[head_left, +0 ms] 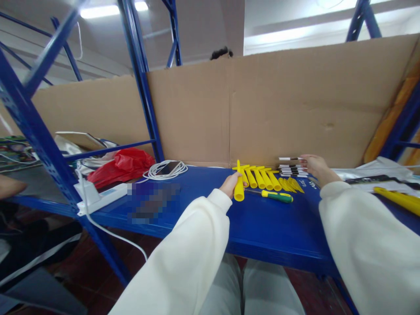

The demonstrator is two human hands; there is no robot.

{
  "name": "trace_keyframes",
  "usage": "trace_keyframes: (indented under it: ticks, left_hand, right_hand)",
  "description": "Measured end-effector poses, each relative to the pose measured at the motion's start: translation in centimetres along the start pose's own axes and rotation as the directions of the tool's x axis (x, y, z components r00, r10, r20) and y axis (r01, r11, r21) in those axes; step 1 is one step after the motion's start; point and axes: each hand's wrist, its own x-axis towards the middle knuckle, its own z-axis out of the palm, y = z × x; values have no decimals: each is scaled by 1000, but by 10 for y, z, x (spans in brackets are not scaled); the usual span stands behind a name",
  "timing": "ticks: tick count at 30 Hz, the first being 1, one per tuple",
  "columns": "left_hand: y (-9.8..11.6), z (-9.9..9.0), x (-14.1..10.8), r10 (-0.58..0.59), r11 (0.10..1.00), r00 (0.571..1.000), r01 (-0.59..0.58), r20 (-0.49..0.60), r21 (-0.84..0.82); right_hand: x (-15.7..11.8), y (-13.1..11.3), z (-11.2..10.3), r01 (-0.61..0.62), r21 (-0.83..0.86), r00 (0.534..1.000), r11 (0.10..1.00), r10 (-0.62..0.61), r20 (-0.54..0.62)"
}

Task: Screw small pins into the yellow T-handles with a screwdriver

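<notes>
From where I sit, I take the screwdriver (277, 196) as my landmark. It lies on the blue shelf (200, 194) with neither hand around its handle; its shaft points towards my left hand (230, 185), and I can't see where the tip ends.

That left hand is to the left of the screwdriver, fingers closed around one yellow tube (239, 189) with a crosspiece at its far end and its open end facing me. Several more yellow tubes (259, 178) lie side by side just behind the screwdriver and to its left. I read it as one tube in hand, the others waiting in their row.

My right hand (316, 167) is behind the screwdriver and to its right, thumb and fingers nearly together at the end of the top strip (289, 159). I can't tell whether they have it pinched or only touch it. More white-and-dark strips (293, 171) are stacked just below that one, so that supply looks far from used up.

Between that stack and the screwdriver, flat yellow pieces (290, 184) lie loose in an overlapping group. I can make out no strip fitted to any tube, so I judge things to be at an early point. Well to the right of the screwdriver lies a long yellow piece (398, 201); whether it is finished work, I can't tell.
</notes>
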Motion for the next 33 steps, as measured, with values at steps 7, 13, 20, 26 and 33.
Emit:
trace_keyframes:
  ticks: [7, 13, 20, 26, 33]
  left_hand:
    - [-1, -1, 3, 1, 1000, 1000, -1, 12, -13]
    - [-4, -3, 6, 17, 1000, 1000, -17, -8, 5]
    - [-4, -4, 3, 35, 999, 995, -37, -92, -16]
    - [-4, -7, 3, 24, 999, 995, -22, -92, 23]
    - [-6, -10, 6, 66, 992, 997, -63, -27, 107]
  right_hand:
    - [-14, 0, 7, -241, -11, 963, 970, 238, -126]
    - [-27, -9, 8, -189, 2, 967, 982, 187, -175]
    - [-61, -7, 17, 201, -283, 972, 938, -155, 177]
    - [-88, 11, 18, 580, -420, 707, 698, -176, 685]
    - [-93, 21, 22, 717, -476, 592, 509, -85, 801]
